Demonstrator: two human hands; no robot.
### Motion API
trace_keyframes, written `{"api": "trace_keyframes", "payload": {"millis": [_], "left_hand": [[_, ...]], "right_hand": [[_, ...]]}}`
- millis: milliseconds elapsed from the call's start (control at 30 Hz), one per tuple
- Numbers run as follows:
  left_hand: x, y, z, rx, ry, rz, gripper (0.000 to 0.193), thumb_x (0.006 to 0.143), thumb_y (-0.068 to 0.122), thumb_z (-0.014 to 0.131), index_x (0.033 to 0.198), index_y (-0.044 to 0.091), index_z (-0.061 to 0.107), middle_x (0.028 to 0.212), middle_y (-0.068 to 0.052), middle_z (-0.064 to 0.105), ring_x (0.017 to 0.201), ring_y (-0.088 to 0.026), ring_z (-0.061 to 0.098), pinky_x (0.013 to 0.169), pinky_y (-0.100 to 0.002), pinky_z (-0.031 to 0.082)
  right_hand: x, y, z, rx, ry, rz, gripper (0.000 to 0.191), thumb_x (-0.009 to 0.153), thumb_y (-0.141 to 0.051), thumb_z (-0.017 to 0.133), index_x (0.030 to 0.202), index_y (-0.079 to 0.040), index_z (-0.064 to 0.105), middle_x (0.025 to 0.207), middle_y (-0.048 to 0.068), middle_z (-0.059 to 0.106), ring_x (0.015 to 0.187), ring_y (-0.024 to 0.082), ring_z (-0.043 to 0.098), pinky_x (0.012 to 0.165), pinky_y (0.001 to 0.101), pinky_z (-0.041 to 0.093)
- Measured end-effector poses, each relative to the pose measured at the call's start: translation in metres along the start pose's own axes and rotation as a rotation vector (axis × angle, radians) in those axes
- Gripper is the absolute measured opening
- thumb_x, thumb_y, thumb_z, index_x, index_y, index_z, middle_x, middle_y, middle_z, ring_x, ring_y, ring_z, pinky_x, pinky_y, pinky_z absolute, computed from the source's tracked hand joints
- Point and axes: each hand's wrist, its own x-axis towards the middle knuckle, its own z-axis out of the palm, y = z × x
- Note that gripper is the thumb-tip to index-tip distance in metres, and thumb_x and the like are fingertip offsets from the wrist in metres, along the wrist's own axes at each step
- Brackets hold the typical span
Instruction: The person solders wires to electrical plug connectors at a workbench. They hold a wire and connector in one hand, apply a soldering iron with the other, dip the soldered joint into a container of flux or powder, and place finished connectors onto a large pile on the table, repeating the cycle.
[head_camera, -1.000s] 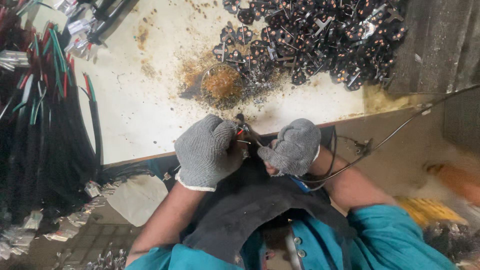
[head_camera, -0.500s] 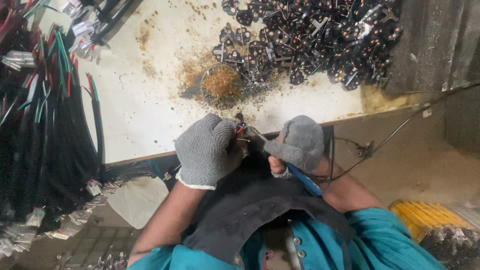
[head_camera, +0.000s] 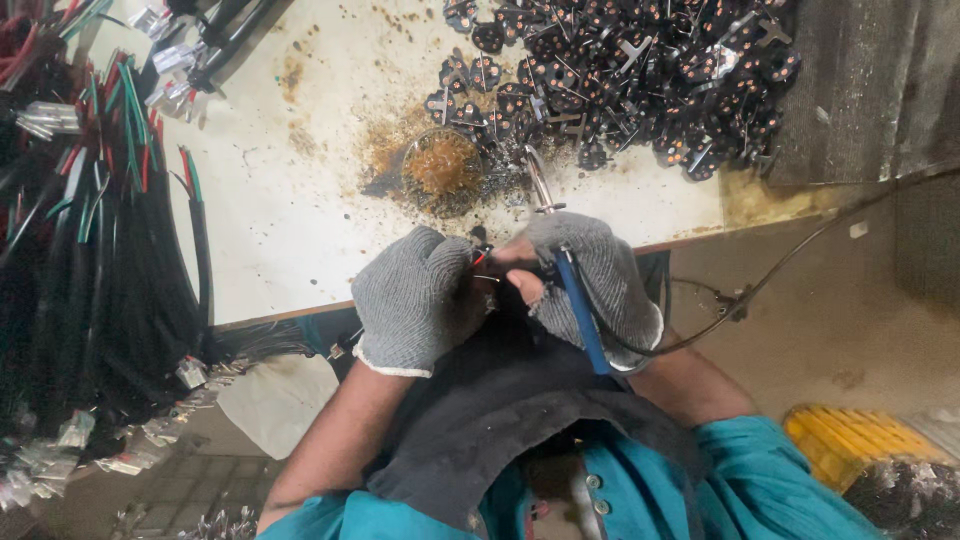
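My left hand (head_camera: 415, 300), in a grey knit glove, pinches a small black part with red and green wire ends (head_camera: 483, 262) at the near edge of the stained white bench (head_camera: 300, 200). My right hand (head_camera: 590, 275), also gloved with open fingertips, grips a blue-handled soldering iron (head_camera: 575, 300). Its metal tip (head_camera: 538, 178) points away from me toward a small round container of brownish flux (head_camera: 440, 165). The two hands touch over a dark cloth on my lap (head_camera: 500, 400).
A heap of small black plug parts with copper contacts (head_camera: 640, 70) covers the far right of the bench. Bundles of black cables with red and green wires (head_camera: 70, 220) hang at the left. The iron's cord (head_camera: 780, 270) runs right. A yellow object (head_camera: 840, 440) lies low right.
My right hand has turned the soldering iron so its tip now points up toward the flux container, away from the part. My left hand stayed in place on the part.
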Motion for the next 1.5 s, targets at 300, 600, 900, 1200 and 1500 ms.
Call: {"api": "trace_keyframes", "payload": {"millis": [300, 600, 900, 1200, 1500], "left_hand": [[0.001, -0.001, 0.004, -0.006, 0.030, 0.016, 0.024, 0.066, 0.025, 0.082, 0.084, 0.018, 0.067, 0.075, -0.007, 0.059, 0.067, -0.031, 0.062, 0.057, -0.044, 0.049], [0.002, 0.001, 0.005, 0.051, 0.011, 0.031, 0.031, 0.065, 0.032, 0.083, 0.082, 0.017, 0.063, 0.075, -0.008, 0.057, 0.069, -0.032, 0.063, 0.057, -0.045, 0.048], [-0.006, 0.011, -0.023, -0.467, -0.245, -0.198, 0.026, 0.091, 0.017, 0.068, 0.116, 0.011, 0.064, 0.094, -0.011, 0.073, 0.087, -0.036, 0.071, 0.072, -0.044, 0.054], [-0.019, 0.017, -0.005, -0.467, -0.015, -0.191, 0.014, 0.084, 0.019, 0.081, 0.088, 0.010, 0.071, 0.079, -0.011, 0.061, 0.076, -0.030, 0.064, 0.067, -0.041, 0.048], [-0.024, 0.012, 0.000, -0.494, 0.058, -0.186, 0.014, 0.086, 0.017, 0.081, 0.083, 0.010, 0.069, 0.075, -0.008, 0.061, 0.073, -0.028, 0.060, 0.067, -0.040, 0.046]], "right_hand": [[0.014, -0.009, 0.010, -0.149, -0.037, 0.062, 0.020, 0.089, -0.011, 0.074, 0.109, -0.017, 0.077, 0.088, 0.007, 0.069, 0.083, 0.029, 0.070, 0.076, 0.0382, 0.056], [0.015, -0.010, 0.016, 0.148, 0.056, 0.033, 0.014, 0.085, -0.018, 0.084, 0.094, -0.009, 0.076, 0.087, 0.006, 0.076, 0.081, 0.022, 0.074, 0.077, 0.0336, 0.057], [-0.002, -0.003, 0.013, 0.463, 0.014, 0.158, 0.010, 0.094, -0.014, 0.076, 0.096, -0.005, 0.073, 0.088, 0.007, 0.075, 0.083, 0.015, 0.075, 0.076, 0.0280, 0.059], [0.002, -0.024, -0.004, 0.421, 0.036, 0.072, 0.013, 0.097, -0.016, 0.076, 0.095, -0.004, 0.074, 0.089, 0.008, 0.076, 0.081, 0.016, 0.075, 0.074, 0.0281, 0.059], [0.011, -0.021, -0.003, 0.350, 0.017, -0.029, 0.018, 0.089, -0.019, 0.080, 0.095, -0.003, 0.073, 0.088, 0.008, 0.074, 0.083, 0.018, 0.074, 0.076, 0.0299, 0.059]]}}
